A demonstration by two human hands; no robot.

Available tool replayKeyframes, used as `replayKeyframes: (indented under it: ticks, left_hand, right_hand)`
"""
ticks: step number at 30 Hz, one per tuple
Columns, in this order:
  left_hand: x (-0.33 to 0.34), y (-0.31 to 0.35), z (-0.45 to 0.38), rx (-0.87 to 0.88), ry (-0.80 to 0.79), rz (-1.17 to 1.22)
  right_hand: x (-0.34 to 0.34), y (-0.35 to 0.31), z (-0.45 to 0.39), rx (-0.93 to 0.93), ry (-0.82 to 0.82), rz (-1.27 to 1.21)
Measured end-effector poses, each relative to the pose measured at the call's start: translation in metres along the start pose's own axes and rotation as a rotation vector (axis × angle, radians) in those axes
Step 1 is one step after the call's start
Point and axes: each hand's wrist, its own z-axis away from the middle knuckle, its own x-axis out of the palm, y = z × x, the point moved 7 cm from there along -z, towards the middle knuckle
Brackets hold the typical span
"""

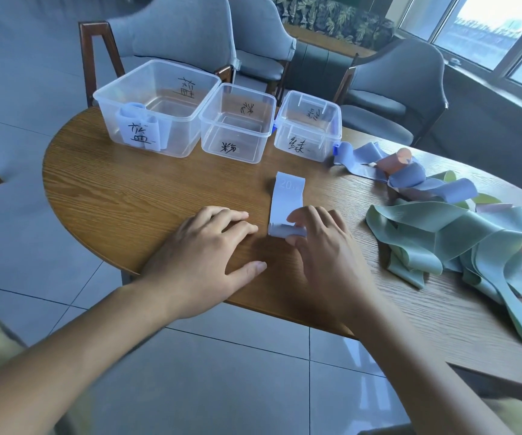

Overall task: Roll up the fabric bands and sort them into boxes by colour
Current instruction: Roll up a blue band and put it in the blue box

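Note:
A pale blue fabric band [287,202] lies flat on the wooden table [128,196], its near end rolled into a small coil. My right hand [322,243] pinches that coil with thumb and fingertips. To the left of the band my left hand [209,249] rests flat on the table, fingers straight, holding nothing. Three clear plastic boxes stand in a row at the back: a large left box [156,105] with rolled blue bands [140,127] inside, a middle box [237,124] and a right box [308,127].
A loose heap of green bands [447,243] covers the table's right side, with blue bands [410,180] and a pink roll [399,161] behind it. Grey chairs [175,29] stand beyond the table. The table's curved front edge is close to my forearms.

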Motion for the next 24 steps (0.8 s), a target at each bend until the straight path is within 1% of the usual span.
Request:
replayKeyframes:
  ticks: [11, 16, 21, 24]
  left_hand:
    - [-0.001, 0.001, -0.001, -0.004, 0.013, -0.003]
    - [-0.002, 0.003, 0.000, -0.003, 0.023, 0.006]
    - [-0.003, 0.004, 0.000, -0.001, 0.023, 0.011]
    - [-0.003, 0.004, 0.000, -0.006, 0.018, 0.008]
  right_hand:
    - [-0.009, -0.006, 0.037, 0.012, -0.064, -0.002]
    - [-0.014, -0.006, 0.040, 0.033, 0.014, 0.012]
    - [-0.019, -0.010, 0.043, 0.009, 0.073, 0.062]
    - [-0.020, -0.012, 0.047, -0.003, 0.066, 0.061]
